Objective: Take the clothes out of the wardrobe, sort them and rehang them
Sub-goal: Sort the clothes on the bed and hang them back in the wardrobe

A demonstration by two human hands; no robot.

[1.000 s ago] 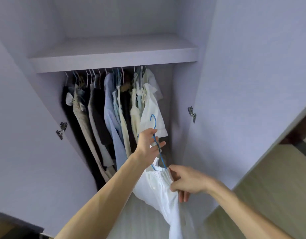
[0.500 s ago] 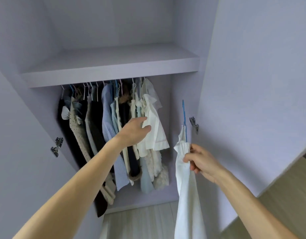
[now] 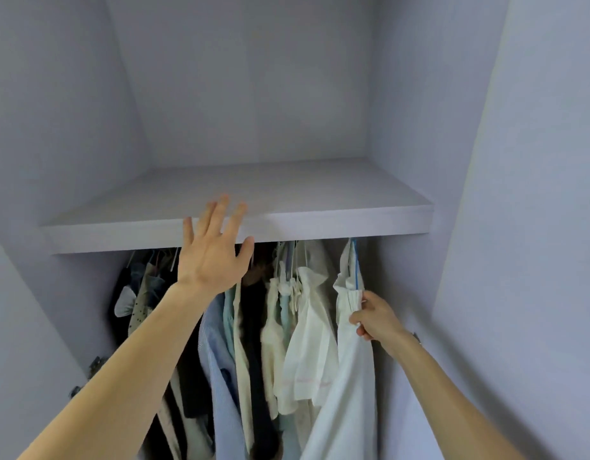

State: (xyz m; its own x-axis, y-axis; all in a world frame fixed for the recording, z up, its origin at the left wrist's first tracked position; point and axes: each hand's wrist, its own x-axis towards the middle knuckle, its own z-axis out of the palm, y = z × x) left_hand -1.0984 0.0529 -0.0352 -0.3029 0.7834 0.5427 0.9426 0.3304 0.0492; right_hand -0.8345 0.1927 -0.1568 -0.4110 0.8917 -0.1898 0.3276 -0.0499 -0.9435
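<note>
Two hands were up inside the wardrobe [image 3: 253, 94], head view. Left hand [image 3: 214, 257] was raised, fingers straight and spread, its back to the camera, in front of the shelf [image 3: 320, 210] edge; whether it touched the edge could not be told. Right hand [image 3: 375, 318] pinched the gathered top of a white garment [image 3: 350, 376] on a blue hanger [image 3: 356, 270], at the right end under the shelf, hook hidden. Hanging clothes [image 3: 253, 343] filled the rest: dark pieces left, pale blue and cream toward the right, just beside the white garment. A hinge [image 3: 94, 363] showed low on the left side.
</note>
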